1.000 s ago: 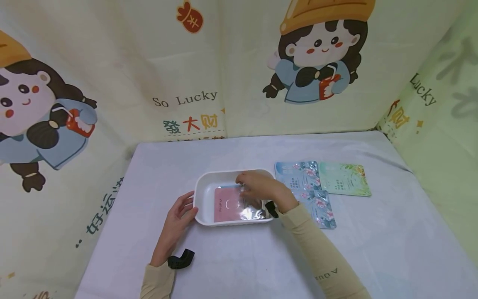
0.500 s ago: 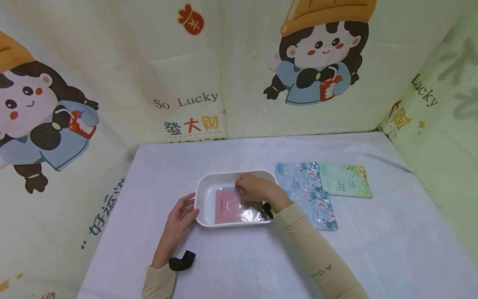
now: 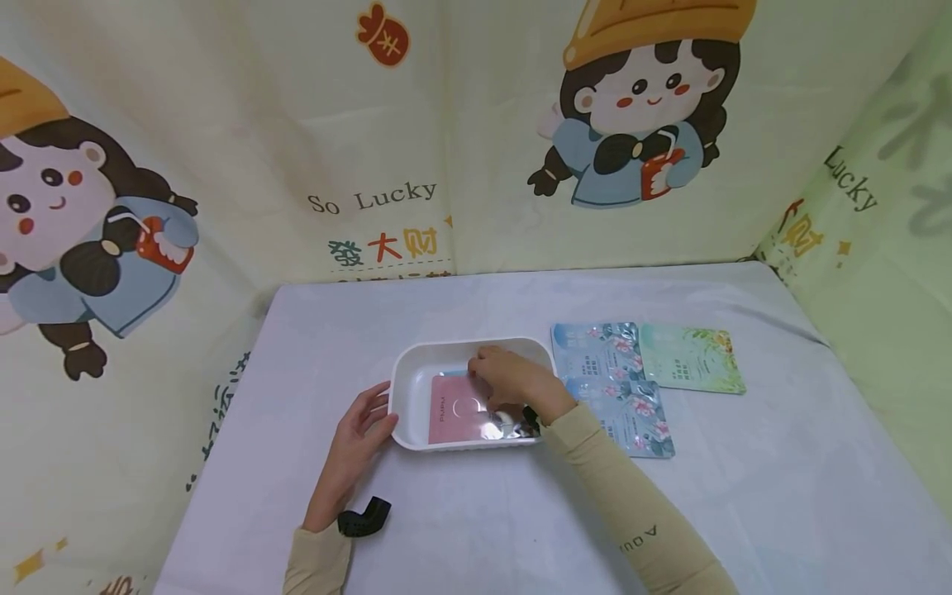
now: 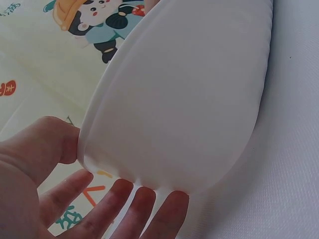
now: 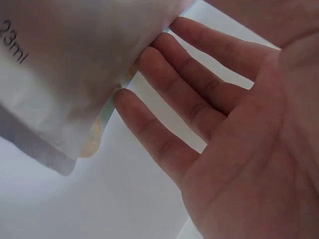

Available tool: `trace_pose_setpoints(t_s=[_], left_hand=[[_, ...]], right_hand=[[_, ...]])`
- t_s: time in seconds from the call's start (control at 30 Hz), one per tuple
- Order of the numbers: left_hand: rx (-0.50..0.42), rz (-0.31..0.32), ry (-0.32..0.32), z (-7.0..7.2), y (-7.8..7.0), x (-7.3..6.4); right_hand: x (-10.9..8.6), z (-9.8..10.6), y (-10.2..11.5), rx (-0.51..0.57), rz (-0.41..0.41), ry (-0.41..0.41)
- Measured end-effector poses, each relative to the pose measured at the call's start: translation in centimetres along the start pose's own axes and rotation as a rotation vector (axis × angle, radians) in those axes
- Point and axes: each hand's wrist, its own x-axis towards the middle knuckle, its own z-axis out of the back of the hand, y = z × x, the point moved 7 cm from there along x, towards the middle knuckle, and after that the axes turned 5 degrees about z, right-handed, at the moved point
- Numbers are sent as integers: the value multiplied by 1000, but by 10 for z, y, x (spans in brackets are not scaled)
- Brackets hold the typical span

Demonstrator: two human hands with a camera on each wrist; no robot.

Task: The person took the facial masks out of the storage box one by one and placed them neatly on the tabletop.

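Observation:
A white tray (image 3: pixel 407 413) stands on the table, and my left hand (image 3: pixel 353 446) holds its left end. In the left wrist view, the thumb lies against the rim and the fingertips touch the tray's outer wall (image 4: pixel 179 109). A pink sheet mask packet (image 3: pixel 452 417) marked PMPM lies in the tray, its other part shiny silver. My right hand (image 3: pixel 513 378) is inside the tray over the packets. In the right wrist view, its outstretched fingers touch the edge of a silver packet (image 5: pixel 75 64) marked 23ml, with a coloured packet edge (image 5: pixel 94 139) beneath. The right thumb tip is hidden there.
Right of the tray lie two blue floral packets, an upper one (image 3: pixel 598 347) and a lower one (image 3: pixel 643 417), beside a green packet (image 3: pixel 692 355). The white-clothed table (image 3: pixel 476 529) meets a printed curtain (image 3: pixel 491 165) at the back.
My right hand has moved slightly left within the tray, its fingers drawing in and the thumb then spreading away. The left hand stays at the tray's end.

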Motion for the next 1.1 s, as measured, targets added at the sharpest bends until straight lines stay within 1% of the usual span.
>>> trace_pose_setpoints(t_s=[0.2,0.37,0.43,0.53,0.67,0.8,0.93,1.1], left_hand=[[2,12,-3,0,0,1],[-6,27,9,0,-1,1],[-16,30,19,0,-5,0],[-25,26,33,-1,-15,-3],[-24,19,42,-2,-27,-8],[-24,20,38,-2,-27,-10],[-31,11,36,-3,-25,-11],[-31,8,35,-4,-24,-12]], right_hand=[[0,2,2,-49,-26,10],[2,2,3,-82,-32,7],[3,2,3,-83,-31,-1],[4,2,2,-73,-39,-12],[5,1,2,-105,-46,-17],[6,0,3,-138,-30,-30],[6,4,3,-117,4,-90],[3,10,2,-39,55,-149]])
